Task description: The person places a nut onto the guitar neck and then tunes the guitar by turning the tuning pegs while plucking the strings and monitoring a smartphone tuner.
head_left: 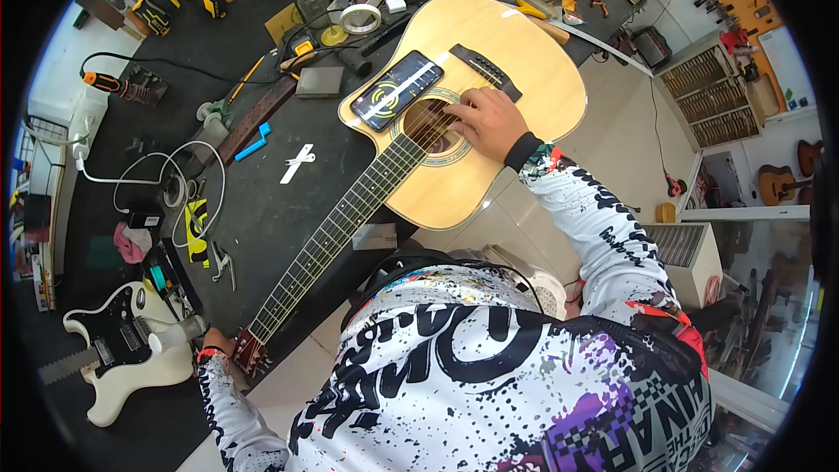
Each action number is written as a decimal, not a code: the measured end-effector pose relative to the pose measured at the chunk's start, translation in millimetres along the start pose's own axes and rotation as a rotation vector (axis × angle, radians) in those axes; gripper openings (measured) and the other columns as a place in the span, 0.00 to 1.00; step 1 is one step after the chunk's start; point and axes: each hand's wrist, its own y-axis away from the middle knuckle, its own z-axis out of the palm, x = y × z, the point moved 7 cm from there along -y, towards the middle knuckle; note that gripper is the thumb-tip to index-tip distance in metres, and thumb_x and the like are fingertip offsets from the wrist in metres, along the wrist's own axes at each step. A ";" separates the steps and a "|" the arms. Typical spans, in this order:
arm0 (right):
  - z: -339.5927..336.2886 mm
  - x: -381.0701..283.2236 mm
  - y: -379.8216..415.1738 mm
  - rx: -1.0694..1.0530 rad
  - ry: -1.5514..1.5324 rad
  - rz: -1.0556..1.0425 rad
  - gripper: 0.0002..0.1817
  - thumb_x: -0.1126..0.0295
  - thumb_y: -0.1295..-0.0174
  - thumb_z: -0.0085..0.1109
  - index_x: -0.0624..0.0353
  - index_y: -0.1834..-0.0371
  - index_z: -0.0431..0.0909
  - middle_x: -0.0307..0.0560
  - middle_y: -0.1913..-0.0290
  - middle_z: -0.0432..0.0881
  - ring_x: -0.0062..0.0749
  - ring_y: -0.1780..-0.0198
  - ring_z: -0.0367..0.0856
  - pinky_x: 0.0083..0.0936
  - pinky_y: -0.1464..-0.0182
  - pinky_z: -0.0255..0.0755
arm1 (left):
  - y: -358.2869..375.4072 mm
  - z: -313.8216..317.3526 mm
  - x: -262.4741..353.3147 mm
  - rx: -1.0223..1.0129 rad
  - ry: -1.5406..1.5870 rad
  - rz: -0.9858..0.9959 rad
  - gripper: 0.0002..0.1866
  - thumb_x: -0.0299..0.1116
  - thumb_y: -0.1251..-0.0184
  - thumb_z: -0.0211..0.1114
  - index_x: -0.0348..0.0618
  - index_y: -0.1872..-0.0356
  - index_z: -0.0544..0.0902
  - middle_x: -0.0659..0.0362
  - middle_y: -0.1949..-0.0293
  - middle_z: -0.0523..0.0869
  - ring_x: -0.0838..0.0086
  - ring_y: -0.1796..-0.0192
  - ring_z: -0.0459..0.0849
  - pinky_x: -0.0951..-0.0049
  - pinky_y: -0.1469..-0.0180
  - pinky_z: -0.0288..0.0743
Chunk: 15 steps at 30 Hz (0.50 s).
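An acoustic guitar [476, 26] with a pale top lies face up, its body on the bench's edge and its neck [336, 227] angled down to the left. Over the strings by the sound hole [419, 121] is my right hand [489, 122], fingers bent and slightly apart, holding nothing visible. At the edge of the reddish headstock [252, 355], my left hand [218, 343] touches it; its fingers are mostly hidden. A phone [398, 90] showing a yellow circular graphic rests on the guitar's top beside the sound hole.
A white electric guitar body [144, 385] lies at the lower left. A blue string winder [253, 142], locking pliers [224, 267], a cable [223, 166] and a rolled tape [360, 19] are on the dark bench [288, 201]. Drawers [712, 87] stand at right.
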 end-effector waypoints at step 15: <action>1.7 0.1 -1.3 -0.019 0.003 0.011 0.14 0.59 0.45 0.69 0.47 0.56 0.82 0.41 0.59 0.78 0.38 0.55 0.78 0.33 0.51 0.69 | 25.3 37.7 -38.1 -0.269 0.990 0.019 0.16 0.40 0.25 0.61 0.38 0.48 0.85 0.59 0.57 0.89 0.74 0.55 0.86 0.71 0.50 0.80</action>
